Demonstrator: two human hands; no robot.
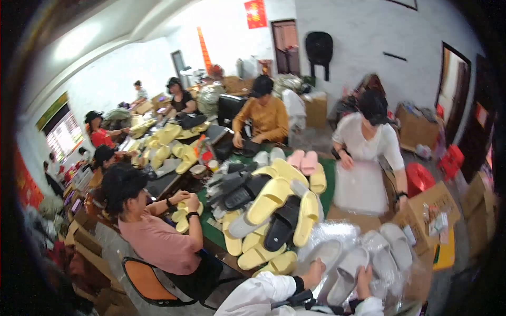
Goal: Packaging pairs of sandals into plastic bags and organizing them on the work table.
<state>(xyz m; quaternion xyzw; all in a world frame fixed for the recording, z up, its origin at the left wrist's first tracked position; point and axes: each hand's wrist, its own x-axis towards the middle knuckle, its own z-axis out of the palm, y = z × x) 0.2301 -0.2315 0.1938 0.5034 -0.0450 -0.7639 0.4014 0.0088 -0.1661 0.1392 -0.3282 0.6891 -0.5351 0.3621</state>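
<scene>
Currently at the table's near edge: grey slipper (345,274), sole up among clear plastic bags (332,231). Left hand (314,273) curls on its heel end; right hand (365,275) grips its toe end, apparently closed. Advisable: keep both ends held, feed squarely. Adjacent: bagged grey slippers (392,245), yellow slipper heap (274,203).

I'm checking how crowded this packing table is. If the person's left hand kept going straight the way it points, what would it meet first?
Probably the grey slipper in clear wrapping just beyond the left hand; depth is hard to judge.
</scene>
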